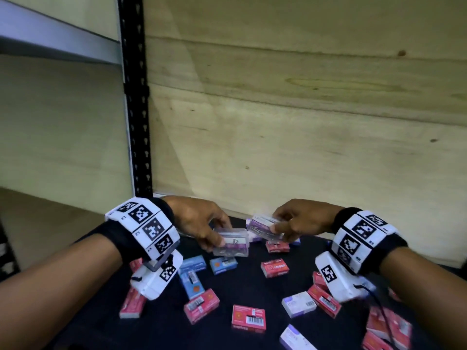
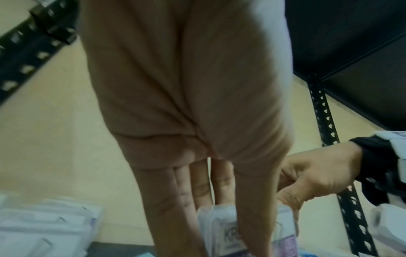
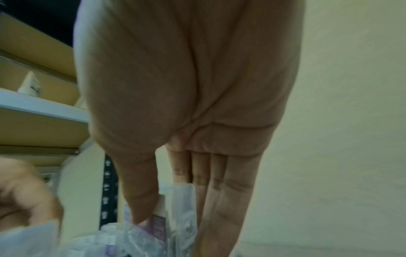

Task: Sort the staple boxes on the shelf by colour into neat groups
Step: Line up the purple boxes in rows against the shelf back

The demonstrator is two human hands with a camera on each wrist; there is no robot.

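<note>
Hands work at the 12 o'clock end of the dark shelf surface [image 1: 252,281], against the plywood back panel [image 1: 303,122]. The left hand [image 1: 199,223] pinches a clear purple-labelled box [image 1: 231,245] between thumb and fingers, held low over the shelf; whether it touches the surface cannot be told. The right hand [image 1: 300,221] grips a second clear purple-labelled box [image 1: 265,224] the same way, raised just at 1 o'clock of the first and nearly touching it. Judgement: the two are being brought together to start a purple group at the rear, leaving the front free for the other colours.

Loose stock remains unsorted: red boxes [image 1: 249,318] scattered from 3 to 8 o'clock, blue boxes [image 1: 193,265] at 9 o'clock of centre, pale lilac boxes [image 1: 298,304] towards 5 o'clock. The task appears to be at an early stage.

Limits of view: both wrist views are blurred and largely filled by the palm, showing only fingertips on clear wrapping. The wrist units [image 1: 156,276] cover several boxes. Boxes at 4 to 5 o'clock are cut off by the frame edge. Most label text is unreadable
</note>
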